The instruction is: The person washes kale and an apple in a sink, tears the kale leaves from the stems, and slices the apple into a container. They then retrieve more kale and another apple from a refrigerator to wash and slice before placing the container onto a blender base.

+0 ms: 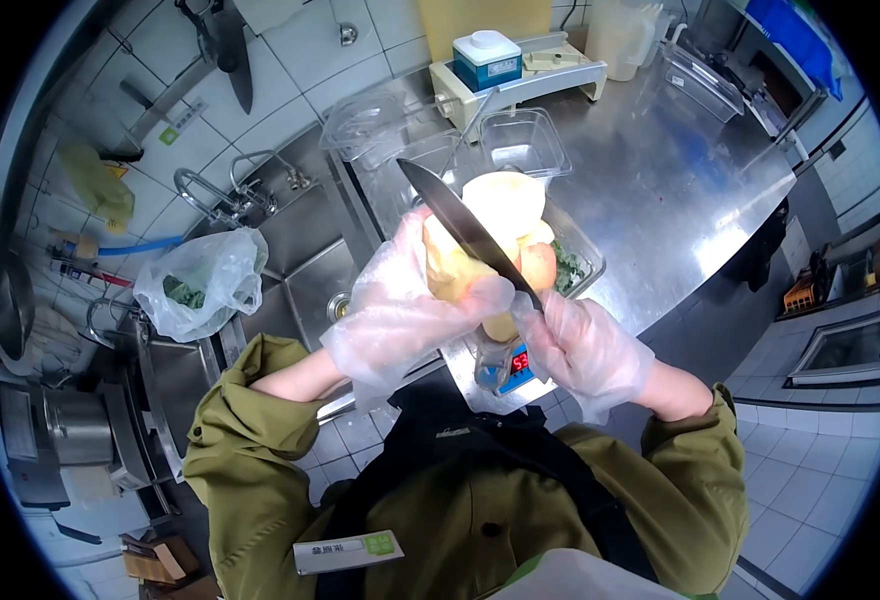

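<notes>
My left hand (pixel 385 305), in a clear plastic glove, is closed around a pale yellow, peeled-looking piece of food (pixel 447 262). My right hand (pixel 585 345), gloved the same way, grips a large dark-bladed knife (pixel 460 222); its handle is hidden in the fingers. The blade points up and left and crosses in front of the food. Behind it are a bright whitish round piece (pixel 505 203) and an orange-tan piece (pixel 538 268). A clear container with green leaves (pixel 568 268) is just beyond. Below the hands, a blue scale (pixel 517 370) shows red digits, partly hidden.
Sinks (pixel 305 300) with taps lie at the left, beside a plastic bag of greens (pixel 203 285). Clear containers (pixel 523 143) and a white slicer-like device (pixel 560 75) stand at the back of the steel counter (pixel 650 190). Knives (pixel 228 60) hang on the wall.
</notes>
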{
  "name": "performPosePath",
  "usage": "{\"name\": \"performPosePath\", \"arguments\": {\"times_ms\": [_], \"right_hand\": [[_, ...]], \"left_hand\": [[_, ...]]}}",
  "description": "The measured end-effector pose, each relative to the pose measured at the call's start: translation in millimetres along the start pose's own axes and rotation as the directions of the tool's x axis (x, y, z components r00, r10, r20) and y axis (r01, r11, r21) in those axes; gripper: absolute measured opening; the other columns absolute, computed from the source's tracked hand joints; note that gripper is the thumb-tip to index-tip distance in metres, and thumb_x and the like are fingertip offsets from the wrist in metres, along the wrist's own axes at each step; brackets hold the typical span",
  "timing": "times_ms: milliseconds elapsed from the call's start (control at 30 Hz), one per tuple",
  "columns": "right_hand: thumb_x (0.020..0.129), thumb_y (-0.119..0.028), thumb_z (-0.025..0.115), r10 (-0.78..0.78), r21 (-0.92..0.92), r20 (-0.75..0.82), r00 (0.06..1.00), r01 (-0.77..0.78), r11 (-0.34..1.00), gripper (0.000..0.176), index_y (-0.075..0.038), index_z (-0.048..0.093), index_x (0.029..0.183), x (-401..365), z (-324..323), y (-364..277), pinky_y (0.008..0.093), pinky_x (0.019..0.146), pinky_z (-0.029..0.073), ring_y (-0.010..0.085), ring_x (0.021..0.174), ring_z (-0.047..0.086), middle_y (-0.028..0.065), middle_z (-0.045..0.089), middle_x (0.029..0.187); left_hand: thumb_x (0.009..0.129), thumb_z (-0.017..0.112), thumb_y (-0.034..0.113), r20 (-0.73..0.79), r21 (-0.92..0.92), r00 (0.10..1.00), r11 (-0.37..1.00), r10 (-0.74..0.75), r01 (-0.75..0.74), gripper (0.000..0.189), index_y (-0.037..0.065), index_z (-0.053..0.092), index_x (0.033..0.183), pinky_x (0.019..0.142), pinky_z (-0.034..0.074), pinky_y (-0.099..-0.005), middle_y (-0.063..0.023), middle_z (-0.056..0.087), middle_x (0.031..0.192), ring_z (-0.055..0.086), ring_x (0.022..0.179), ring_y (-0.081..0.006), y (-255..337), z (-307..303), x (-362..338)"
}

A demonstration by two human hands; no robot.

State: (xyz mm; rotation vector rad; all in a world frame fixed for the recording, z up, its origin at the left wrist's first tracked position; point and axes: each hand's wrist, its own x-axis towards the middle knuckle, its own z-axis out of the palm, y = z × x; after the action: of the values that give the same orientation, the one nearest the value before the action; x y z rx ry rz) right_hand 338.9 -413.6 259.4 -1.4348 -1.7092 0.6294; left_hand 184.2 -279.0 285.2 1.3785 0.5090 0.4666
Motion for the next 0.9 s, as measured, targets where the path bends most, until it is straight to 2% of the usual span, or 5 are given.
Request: {"name": "performPosePath", "arguments": {"times_ms": [133,333,533,767,900], "right_hand": [[0.086,-0.005,0.050,0.074,-0.113,0.018,0.997,-0.071,0.991,0.013,0.004,0.051,0.096,-2.3,-5.6,6.4,0.0384,0.044,0.042,0.0310,0.050,0.055,0.0150,0.048,0.056],[0.088,-0.010,0.050,0.102,-0.047,-0.027,0.994,-0.103,0.994,0.014,0.004,0.051,0.086,1.8,-16.0,3.5,0.0413,0.042,0.039,0.0330,0.045,0.051,0.0169,0.047,0.054],[0.087,-0.009,0.049,0.152,-0.216,0.072,0.986,-0.133,0.967,0.019,0.003,0.042,0.074,1.1,-21.7,4.8,0.0420,0.043,0.039,0.0369,0.046,0.051,0.0201,0.048,0.051],[0.088,-0.009,0.048,0.388,0.010,0.069,0.919,-0.389,0.921,0.014,0.003,0.044,0.081,10.3,-35.3,-38.8,0.0400,0.043,0.040,0.0343,0.045,0.052,0.0171,0.048,0.051],[0.088,-0.005,0.049,0.147,-0.136,-0.085,0.985,-0.158,0.978,0.019,0.004,0.045,0.104,-2.2,-12.1,-38.5,0.0389,0.043,0.042,0.0329,0.046,0.054,0.0164,0.052,0.055]], "left_hand": [[0.068,0.070,0.006,0.057,-0.052,0.957,0.956,-0.285,0.288,0.066,0.003,0.036,0.125,0.091,0.042,-0.0288,-0.0067,0.050,0.115,0.051,0.105,-0.0144,36.7,5.9,-3.1],[0.075,0.060,0.007,0.039,-0.094,0.951,0.947,-0.305,0.308,0.057,0.003,0.037,0.127,0.092,0.042,-0.0302,-0.0068,0.050,0.116,0.052,0.105,-0.0156,37.1,7.1,-11.1],[0.089,0.046,0.050,0.181,-0.455,0.964,0.853,-0.194,0.257,0.069,-0.010,0.038,0.123,0.097,0.039,-0.0344,-0.0180,0.050,0.116,0.051,0.106,-0.0253,12.8,-31.0,-12.3],[0.085,0.055,0.046,-0.043,-0.487,0.996,0.868,0.079,-0.090,0.065,-0.001,0.036,0.126,0.103,0.035,-0.0308,-0.0118,0.044,0.126,0.045,0.118,-0.0210,1.1,-8.7,-21.4],[0.080,0.065,0.039,-0.315,-0.440,0.927,0.834,0.203,-0.332,0.077,0.005,0.022,0.135,0.108,0.031,-0.0362,-0.0129,0.036,0.134,0.039,0.125,-0.0238,-5.3,20.6,-21.0]]}}
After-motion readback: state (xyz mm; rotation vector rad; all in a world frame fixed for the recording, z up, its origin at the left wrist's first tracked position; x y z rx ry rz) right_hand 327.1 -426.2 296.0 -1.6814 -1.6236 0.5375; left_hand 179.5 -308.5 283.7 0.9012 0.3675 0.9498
